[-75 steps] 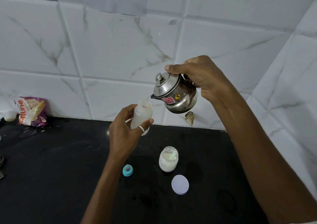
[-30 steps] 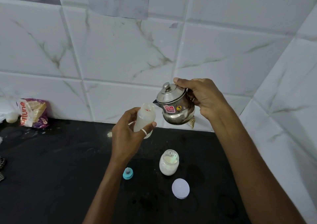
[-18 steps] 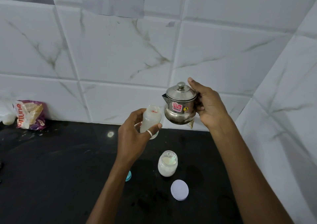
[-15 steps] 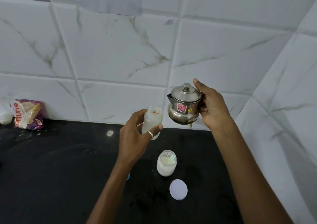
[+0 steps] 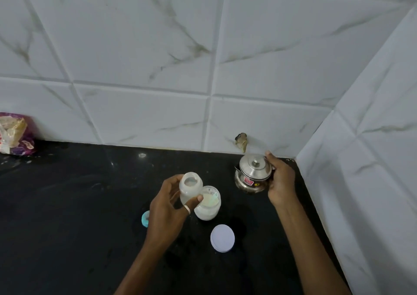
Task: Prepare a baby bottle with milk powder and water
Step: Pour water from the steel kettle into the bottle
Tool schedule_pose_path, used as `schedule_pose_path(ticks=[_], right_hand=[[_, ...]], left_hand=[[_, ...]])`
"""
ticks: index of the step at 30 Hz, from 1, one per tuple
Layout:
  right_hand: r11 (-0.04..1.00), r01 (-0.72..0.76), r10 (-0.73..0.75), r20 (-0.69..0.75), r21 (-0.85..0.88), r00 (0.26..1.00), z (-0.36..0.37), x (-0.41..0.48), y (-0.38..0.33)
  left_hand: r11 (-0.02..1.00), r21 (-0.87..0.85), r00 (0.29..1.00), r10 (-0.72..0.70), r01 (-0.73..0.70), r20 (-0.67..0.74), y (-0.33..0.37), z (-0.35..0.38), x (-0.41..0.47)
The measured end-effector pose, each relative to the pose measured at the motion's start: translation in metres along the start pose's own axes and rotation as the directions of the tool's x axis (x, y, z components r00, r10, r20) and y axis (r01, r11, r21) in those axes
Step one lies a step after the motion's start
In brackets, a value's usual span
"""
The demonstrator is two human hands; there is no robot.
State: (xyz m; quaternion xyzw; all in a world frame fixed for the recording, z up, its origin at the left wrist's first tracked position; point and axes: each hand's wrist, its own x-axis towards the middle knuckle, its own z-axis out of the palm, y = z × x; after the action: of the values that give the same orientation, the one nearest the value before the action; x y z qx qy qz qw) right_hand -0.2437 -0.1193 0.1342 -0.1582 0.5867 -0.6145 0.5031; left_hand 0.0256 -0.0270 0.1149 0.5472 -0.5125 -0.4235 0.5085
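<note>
— Where's the baby bottle (image 5: 190,187)?
— Uncapped, gripped by the left hand (image 5: 167,213), just left of the open milk-powder jar (image 5: 208,206).
— And the right hand (image 5: 281,182)?
— Curled round the steel kettle (image 5: 253,176), behind-right of that jar.

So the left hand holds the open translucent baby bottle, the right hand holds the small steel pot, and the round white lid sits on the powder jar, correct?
No: in the head view the round white lid lies flat on the black counter, in front of the open powder jar. The left hand does hold the open translucent baby bottle, the right hand the small steel pot.
</note>
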Motion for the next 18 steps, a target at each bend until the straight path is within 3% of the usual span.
schedule_pose_path(ticks=[7, 18], right_hand=[[0.992, -0.121, 0.117, -0.148, -0.024, 0.982, -0.039, 0.036, 0.073], [0.985, -0.166, 0.156, -0.177, -0.038, 0.972, -0.063, 0.054, 0.129]], left_hand=[[0.998, 0.053, 0.999, -0.045, 0.045, -0.005, -0.025, 0.011, -0.013], [0.988, 0.079, 0.990, -0.136, 0.135, 0.019, -0.050, 0.020, -0.016]])
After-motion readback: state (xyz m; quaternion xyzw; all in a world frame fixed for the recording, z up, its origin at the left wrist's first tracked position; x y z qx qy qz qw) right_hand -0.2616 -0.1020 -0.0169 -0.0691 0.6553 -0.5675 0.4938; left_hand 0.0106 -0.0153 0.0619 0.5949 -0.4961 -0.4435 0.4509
